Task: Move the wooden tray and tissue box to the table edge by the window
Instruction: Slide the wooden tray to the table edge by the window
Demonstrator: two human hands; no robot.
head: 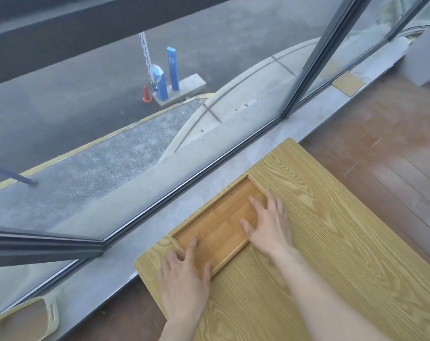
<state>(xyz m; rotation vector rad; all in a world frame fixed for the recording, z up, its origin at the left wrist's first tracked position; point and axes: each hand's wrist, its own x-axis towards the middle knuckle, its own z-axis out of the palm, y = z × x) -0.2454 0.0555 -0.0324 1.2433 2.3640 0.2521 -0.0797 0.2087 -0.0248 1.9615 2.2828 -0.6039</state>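
Both hands are flat on the wooden tray (217,223), which sits right at the bench (332,242) edge nearest the window (159,143). Left hand (183,276) covers the tray's near-left corner, fingers spread, its grip loose and not closed around anything. Right hand (268,226) presses palm-down on the tray's right end, fingers spread onto the inside floor, so an open grip there too. Just past the bench edge there's a grey sill (159,222), then the glass. On the floor far left, a pale slipper (29,318).
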